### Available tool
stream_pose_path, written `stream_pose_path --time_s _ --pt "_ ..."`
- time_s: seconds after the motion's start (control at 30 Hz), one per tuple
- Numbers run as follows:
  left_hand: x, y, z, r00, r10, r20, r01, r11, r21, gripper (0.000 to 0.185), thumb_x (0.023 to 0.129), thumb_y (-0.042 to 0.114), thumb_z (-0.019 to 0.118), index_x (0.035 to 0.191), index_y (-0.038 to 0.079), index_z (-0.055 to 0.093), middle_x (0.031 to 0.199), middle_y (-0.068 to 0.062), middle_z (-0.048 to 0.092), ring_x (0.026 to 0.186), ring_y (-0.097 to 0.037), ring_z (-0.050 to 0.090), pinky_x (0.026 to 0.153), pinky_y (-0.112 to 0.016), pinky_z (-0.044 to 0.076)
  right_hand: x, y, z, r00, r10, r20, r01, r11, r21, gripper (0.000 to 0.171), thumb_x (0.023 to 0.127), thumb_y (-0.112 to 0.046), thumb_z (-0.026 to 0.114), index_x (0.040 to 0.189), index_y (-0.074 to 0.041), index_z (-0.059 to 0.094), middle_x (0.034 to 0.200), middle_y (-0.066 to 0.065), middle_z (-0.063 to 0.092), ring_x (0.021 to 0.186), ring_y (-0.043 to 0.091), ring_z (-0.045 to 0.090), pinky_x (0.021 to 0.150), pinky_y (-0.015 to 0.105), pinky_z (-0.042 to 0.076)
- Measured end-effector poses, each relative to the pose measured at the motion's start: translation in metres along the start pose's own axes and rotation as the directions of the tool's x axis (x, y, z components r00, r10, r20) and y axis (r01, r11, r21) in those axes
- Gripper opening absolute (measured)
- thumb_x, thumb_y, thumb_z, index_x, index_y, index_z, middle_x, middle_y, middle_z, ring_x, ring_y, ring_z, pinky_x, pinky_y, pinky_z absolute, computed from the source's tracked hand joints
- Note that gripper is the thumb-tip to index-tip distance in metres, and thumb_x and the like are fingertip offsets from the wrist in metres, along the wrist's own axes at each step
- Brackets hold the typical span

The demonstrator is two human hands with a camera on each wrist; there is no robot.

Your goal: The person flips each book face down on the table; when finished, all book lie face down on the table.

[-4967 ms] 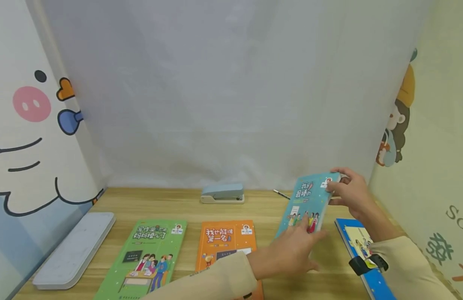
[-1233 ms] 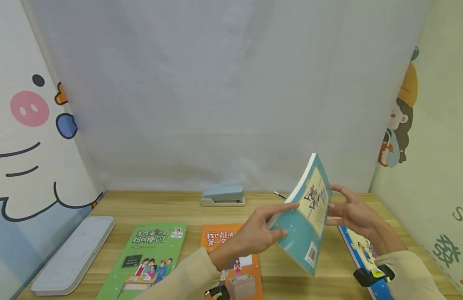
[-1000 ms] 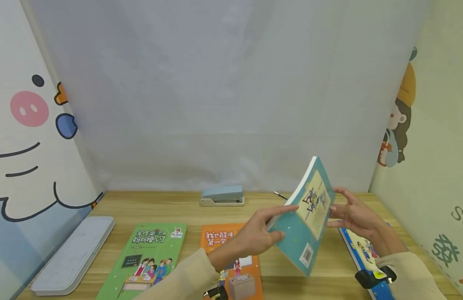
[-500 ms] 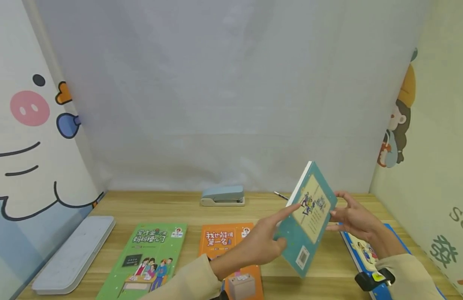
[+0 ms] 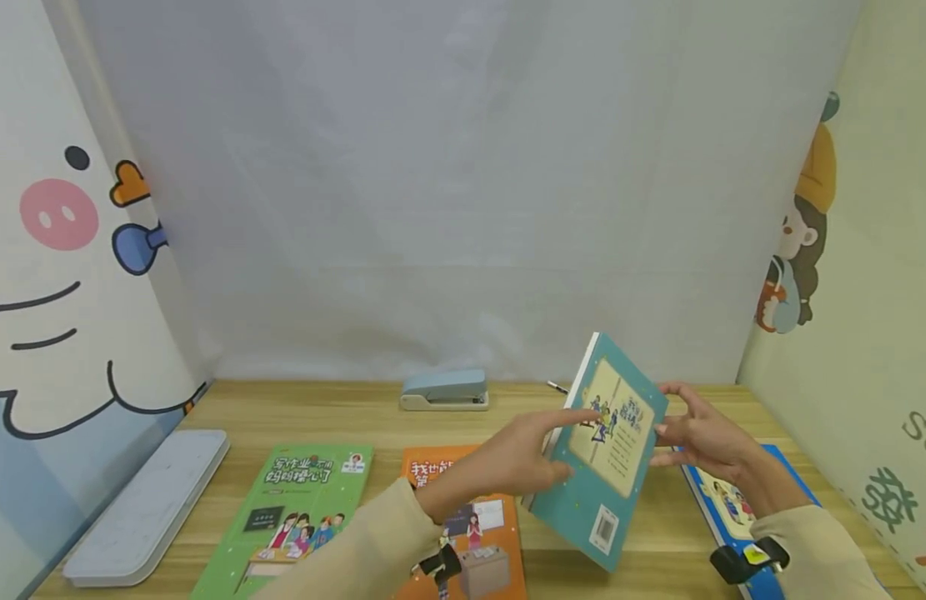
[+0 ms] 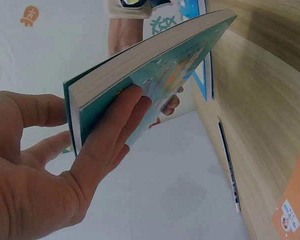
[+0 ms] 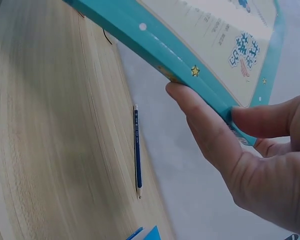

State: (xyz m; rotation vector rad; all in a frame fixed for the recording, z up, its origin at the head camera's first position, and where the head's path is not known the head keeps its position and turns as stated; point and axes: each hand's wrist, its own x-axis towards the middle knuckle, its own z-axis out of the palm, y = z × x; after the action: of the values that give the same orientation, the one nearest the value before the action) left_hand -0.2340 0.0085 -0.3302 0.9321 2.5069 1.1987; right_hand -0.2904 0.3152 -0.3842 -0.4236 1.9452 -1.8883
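Observation:
A teal paperback book (image 5: 620,492) is held tilted above the table, its yellow-panelled back cover and barcode turned toward the head camera. At its left, page-edge side, my left hand (image 5: 515,458) grips it, with the index finger reaching over the back cover. In the left wrist view, several fingers (image 6: 112,125) lie against the front cover. My right hand (image 5: 706,437) holds the opposite, spine side; the right wrist view shows the thumb (image 7: 262,120) on the back cover and fingers beneath the spine. The front cover is hidden from the head view.
On the wooden table (image 5: 320,408) lie a green book (image 5: 290,508), an orange book (image 5: 500,533) partly under my left arm, and a blue book (image 5: 721,500) under my right. A stapler (image 5: 444,390) and a pencil (image 7: 137,150) are at the back; a pale case (image 5: 151,508) lies left.
Five seconds ago the teal book showed its front cover; now its back faces the head camera. During the last second it has leaned left and its back has turned further into view.

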Motion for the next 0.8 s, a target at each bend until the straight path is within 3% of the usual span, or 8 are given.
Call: stream_pose_path --time_s 0.23,0.4,0.6,0.8 --pt "0.005 -0.005 -0.004 0.998 -0.06 0.018 0.06 0.998 0.018 0.068 0.086 -0.011 0.063 0.145 0.023 0.055 0.15 -0.015 0.05 0.072 -0.008 0.058 0.053 -0.018 0.046 0.0 -0.001 0.001 1.0 0.017 -0.025 -0.018 0.998 -0.052 0.04 0.1 0.003 0.044 0.125 -0.023 0.026 0.11 0.007 0.063 0.099 0.019 0.07 0.08 0.044 0.061" --pt "0.006 -0.011 0.0 0.997 -0.079 -0.01 0.079 0.996 0.031 0.064 0.086 -0.013 0.062 0.141 0.019 0.058 0.146 -0.017 0.053 0.069 -0.009 0.056 0.05 -0.02 0.041 0.0 0.0 0.001 0.999 0.027 -0.045 -0.03 0.996 -0.084 0.039 0.101 0.003 0.043 0.125 -0.021 0.024 0.109 0.007 0.064 0.097 0.02 0.07 0.08 0.046 0.061" --pt "0.005 -0.019 0.005 0.992 -0.114 -0.061 0.108 0.991 -0.084 0.066 0.084 -0.017 0.062 0.139 0.019 0.06 0.144 -0.02 0.054 0.08 -0.015 0.066 0.057 -0.024 0.055 -0.003 -0.002 0.001 0.996 0.014 -0.092 -0.025 0.993 -0.12 0.041 0.101 -0.002 0.048 0.13 -0.025 0.031 0.105 0.002 0.067 0.095 0.019 0.07 0.079 0.045 0.061" --pt "0.007 -0.024 0.01 0.983 -0.159 -0.089 0.136 0.966 -0.219 0.066 0.085 -0.017 0.062 0.14 0.019 0.06 0.142 -0.024 0.054 0.077 -0.021 0.071 0.056 -0.03 0.059 -0.008 -0.004 -0.002 0.991 -0.032 -0.131 0.017 0.993 -0.117 0.046 0.102 -0.007 0.053 0.135 -0.032 0.033 0.105 -0.002 0.067 0.092 0.017 0.069 0.076 0.04 0.061"
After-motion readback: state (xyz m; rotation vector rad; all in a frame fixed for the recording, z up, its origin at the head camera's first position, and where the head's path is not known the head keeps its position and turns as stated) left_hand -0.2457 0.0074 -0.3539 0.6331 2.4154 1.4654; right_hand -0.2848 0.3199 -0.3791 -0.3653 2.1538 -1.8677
